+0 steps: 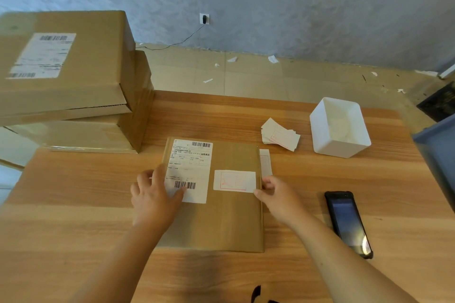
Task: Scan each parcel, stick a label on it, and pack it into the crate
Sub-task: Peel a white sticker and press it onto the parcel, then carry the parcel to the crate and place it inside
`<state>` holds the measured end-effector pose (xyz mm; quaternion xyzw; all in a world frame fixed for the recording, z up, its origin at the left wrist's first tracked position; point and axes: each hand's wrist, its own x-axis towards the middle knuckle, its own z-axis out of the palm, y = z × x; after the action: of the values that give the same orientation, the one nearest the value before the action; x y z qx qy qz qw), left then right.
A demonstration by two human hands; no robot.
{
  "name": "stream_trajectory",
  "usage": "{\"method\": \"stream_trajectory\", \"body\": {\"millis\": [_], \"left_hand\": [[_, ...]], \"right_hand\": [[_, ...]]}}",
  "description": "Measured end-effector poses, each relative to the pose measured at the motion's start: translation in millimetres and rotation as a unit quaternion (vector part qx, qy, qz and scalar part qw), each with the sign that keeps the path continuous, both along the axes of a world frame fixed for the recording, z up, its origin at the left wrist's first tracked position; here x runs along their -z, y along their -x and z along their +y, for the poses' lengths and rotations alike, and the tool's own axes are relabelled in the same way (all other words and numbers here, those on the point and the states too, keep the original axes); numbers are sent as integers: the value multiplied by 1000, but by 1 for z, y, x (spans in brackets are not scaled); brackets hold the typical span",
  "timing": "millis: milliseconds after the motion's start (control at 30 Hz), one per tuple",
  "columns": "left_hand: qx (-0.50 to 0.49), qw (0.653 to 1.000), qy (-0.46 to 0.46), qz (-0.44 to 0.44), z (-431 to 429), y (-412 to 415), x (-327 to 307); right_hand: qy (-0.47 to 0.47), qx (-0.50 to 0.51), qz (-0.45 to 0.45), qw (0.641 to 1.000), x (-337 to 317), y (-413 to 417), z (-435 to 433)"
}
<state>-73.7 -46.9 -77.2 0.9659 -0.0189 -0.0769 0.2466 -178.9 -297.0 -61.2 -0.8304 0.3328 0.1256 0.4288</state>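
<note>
Both on the parcel (229, 219): left fingers (179, 194) lie spread flat, right fingers (267, 182) pinch the label (234, 181) by its right edge.

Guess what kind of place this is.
Probably a small parcel-shipping workstation in a bare room: stacked cardboard boxes with shipping labels, a labelled parcel on the wooden table, a pile of stickers, and a handheld scanner.

Parcel dispatch room, stacked cardboard boxes (93, 76) with shipping labels (41, 55) at 10 o'clock, label stack (279, 134) at 1 o'clock, handheld scanner (348, 222) at 4 o'clock, paper scraps (232, 59) on floor (295, 76) at 12 o'clock
</note>
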Motion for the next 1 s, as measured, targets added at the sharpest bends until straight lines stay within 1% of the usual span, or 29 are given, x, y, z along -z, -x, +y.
{"method": "stream_trajectory", "body": {"millis": [67,133,167,233,333,433,500,567,633,833,1000], "left_hand": [[-26,997,9,78,8,-2,2],[-37,986,70,146,13,-2,3],[-36,982,91,160,15,-1,3],[-42,981,102,162,18,5,0],[-92,968,151,178,21,23,-7],[-103,971,160,148,24,45,-13],[-122,966,193,125,26,59,-20],[-147,959,225,88,29,72,-28],[-178,954,235,46,36,85,-39],[-265,917,295,-45,86,117,-77],[-315,874,353,-109,149,139,-106]], "right_hand": [[-16,-28,20,999,-1,-3,0],[-21,-49,36,998,-2,-7,0],[-27,-55,39,997,-3,-9,0],[-45,-53,43,997,-4,-15,-4],[-63,-36,33,997,-10,-21,-11],[-30,-52,19,998,-18,-23,-15],[-13,-68,1,998,-25,-22,-13],[-23,-82,-32,996,-34,-22,-7],[-40,-99,-66,992,-48,-24,3],[-124,-147,-95,977,-84,-39,53],[-157,-198,-106,962,-104,-56,129]]}}
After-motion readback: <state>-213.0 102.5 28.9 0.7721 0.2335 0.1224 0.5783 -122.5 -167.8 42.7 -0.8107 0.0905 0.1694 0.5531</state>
